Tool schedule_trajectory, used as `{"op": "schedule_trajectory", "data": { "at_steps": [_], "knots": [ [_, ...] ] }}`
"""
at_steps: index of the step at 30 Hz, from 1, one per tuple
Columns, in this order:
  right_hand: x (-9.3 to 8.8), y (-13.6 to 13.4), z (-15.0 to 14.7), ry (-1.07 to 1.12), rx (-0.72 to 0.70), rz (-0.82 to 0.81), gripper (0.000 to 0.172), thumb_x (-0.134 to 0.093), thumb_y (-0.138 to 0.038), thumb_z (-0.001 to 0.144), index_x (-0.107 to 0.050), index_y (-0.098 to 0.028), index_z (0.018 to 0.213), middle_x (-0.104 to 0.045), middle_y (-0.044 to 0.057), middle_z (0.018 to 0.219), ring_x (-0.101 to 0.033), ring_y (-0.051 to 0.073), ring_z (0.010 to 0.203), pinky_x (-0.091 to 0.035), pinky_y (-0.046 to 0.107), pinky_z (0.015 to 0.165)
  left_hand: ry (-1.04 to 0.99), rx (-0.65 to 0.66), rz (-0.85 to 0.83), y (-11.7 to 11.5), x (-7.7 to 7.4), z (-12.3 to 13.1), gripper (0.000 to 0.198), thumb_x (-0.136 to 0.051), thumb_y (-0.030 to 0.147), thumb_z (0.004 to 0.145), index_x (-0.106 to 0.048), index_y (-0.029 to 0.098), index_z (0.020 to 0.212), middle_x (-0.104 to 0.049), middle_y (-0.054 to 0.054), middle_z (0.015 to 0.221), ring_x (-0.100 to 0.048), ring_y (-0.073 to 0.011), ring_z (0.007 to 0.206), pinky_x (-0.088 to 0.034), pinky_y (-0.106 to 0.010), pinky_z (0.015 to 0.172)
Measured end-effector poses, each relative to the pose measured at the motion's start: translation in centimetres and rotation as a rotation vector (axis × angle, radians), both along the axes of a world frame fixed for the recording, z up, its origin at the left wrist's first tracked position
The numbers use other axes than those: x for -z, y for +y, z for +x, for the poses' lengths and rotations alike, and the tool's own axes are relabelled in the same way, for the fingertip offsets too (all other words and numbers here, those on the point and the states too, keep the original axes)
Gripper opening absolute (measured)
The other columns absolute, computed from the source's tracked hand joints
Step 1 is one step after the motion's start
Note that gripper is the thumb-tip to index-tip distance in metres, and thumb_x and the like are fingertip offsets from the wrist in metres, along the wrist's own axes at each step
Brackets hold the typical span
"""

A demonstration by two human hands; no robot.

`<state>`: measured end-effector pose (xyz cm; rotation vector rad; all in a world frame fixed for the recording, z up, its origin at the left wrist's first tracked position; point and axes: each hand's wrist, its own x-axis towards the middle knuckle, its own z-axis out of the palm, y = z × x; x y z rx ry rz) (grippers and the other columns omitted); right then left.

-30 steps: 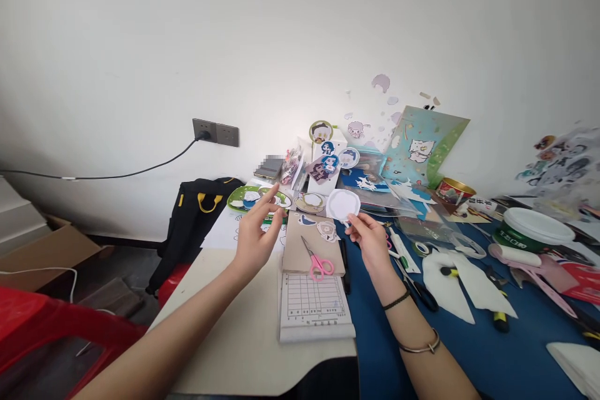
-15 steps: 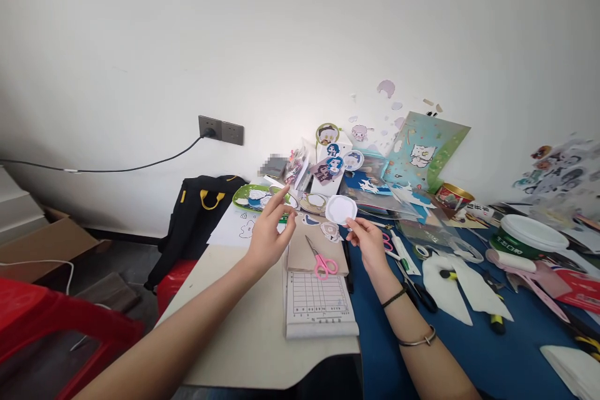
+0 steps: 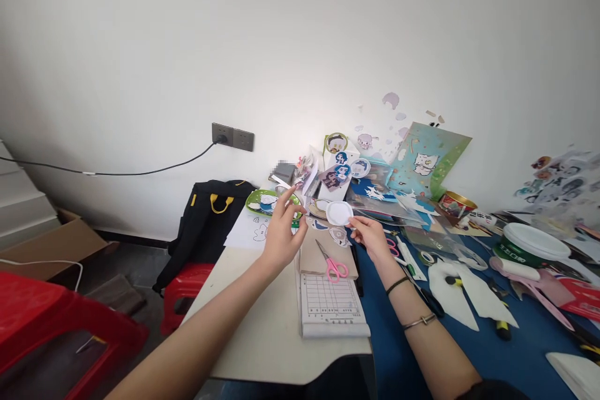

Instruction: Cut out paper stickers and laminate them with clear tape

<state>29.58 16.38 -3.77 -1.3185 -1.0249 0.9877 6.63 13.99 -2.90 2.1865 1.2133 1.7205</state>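
Note:
A round white paper cutout (image 3: 339,213) is pinched between the thumb and fingers of my right hand (image 3: 370,236), above the desk. Left of it, my left hand (image 3: 282,229) hovers with its fingers apart and nothing in it, near the green tray (image 3: 250,201) of paper cutouts. Below the hands, pink-handled scissors (image 3: 336,269) lie on a brown pad (image 3: 307,257). A printed form pad (image 3: 332,303) lies nearer to me. Patterned cutouts (image 3: 338,236) rest at the back of the brown pad.
A white-lidded tub (image 3: 535,239), white sheets (image 3: 447,287) and tools lie on the blue surface (image 3: 394,344) at right. Sticker-covered boxes and a teal folder (image 3: 424,159) stand against the wall. A black backpack (image 3: 206,219) sits on a red stool (image 3: 185,287) at left.
The whole view has shifted, so the desk things appear a little further right and slightly lower. My right hand still holds the round cutout, which now appears more tilted; my left hand remains open.

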Motion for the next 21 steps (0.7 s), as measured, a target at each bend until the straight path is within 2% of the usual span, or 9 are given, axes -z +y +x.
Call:
{"op": "schedule_trajectory", "data": {
  "at_steps": [4,6,9,11,15,21],
  "knots": [
    [-0.9,2.0,-1.6,-0.084,-0.072,-0.051,0.019,-0.068,-0.029,0.078,-0.063,-0.010,0.077,-0.062,-0.001,0.062,-0.046,0.004,0.039,-0.032,0.015,0.034,0.015,-0.004,0.025,0.1,0.2,0.0,0.013,-0.045,0.011,0.086,-0.050,0.022,0.090,-0.038,-0.012,0.141,-0.042,-0.0260,0.128,-0.046,-0.044,0.096],
    [-1.1,2.5,-2.2,-0.118,-0.114,-0.068,0.018,-0.066,-0.027,0.081,-0.062,-0.010,0.079,-0.060,-0.003,0.060,-0.042,0.002,0.037,-0.028,0.014,0.033,0.018,-0.003,0.047,0.1,0.3,0.0,0.013,-0.045,0.010,0.085,-0.050,0.021,0.091,-0.037,-0.012,0.142,-0.041,-0.0249,0.129,-0.044,-0.044,0.099],
    [-0.9,2.5,-2.8,-0.143,-0.172,-0.072,0.024,-0.073,-0.030,0.069,-0.066,-0.009,0.078,-0.056,-0.004,0.051,-0.034,0.002,0.034,-0.021,0.015,0.032,0.018,-0.010,0.071,0.2,0.3,-0.1,0.015,-0.045,0.009,0.084,-0.050,0.021,0.091,-0.037,-0.012,0.142,-0.039,-0.0245,0.131,-0.041,-0.045,0.103],
    [-0.7,2.1,-2.7,-0.156,-0.206,-0.073,0.031,-0.077,-0.031,0.060,-0.070,-0.008,0.079,-0.054,-0.004,0.047,-0.033,0.003,0.036,-0.020,0.016,0.034,0.022,-0.016,0.064,0.2,0.3,-0.2,0.015,-0.045,0.008,0.084,-0.050,0.021,0.091,-0.037,-0.012,0.142,-0.039,-0.0250,0.131,-0.041,-0.047,0.103],
    [-0.9,1.1,-0.7,-0.185,-0.245,-0.091,0.035,-0.077,-0.032,0.056,-0.073,-0.009,0.083,-0.056,-0.003,0.053,-0.034,0.003,0.040,-0.022,0.017,0.038,0.046,-0.019,0.041,0.4,0.5,-0.1,0.015,-0.045,0.009,0.084,-0.049,0.021,0.091,-0.037,-0.012,0.142,-0.037,-0.0268,0.133,-0.040,-0.049,0.103],
    [-1.9,0.5,4.1,-0.248,-0.224,-0.156,0.035,-0.076,-0.030,0.057,-0.074,-0.010,0.085,-0.050,-0.004,0.047,-0.027,0.003,0.038,-0.015,0.017,0.037,0.081,-0.004,-0.002,0.6,0.7,0.2,0.015,-0.045,0.010,0.084,-0.050,0.022,0.092,-0.035,-0.011,0.142,-0.037,-0.0255,0.132,-0.038,-0.048,0.105]
  ]
}}
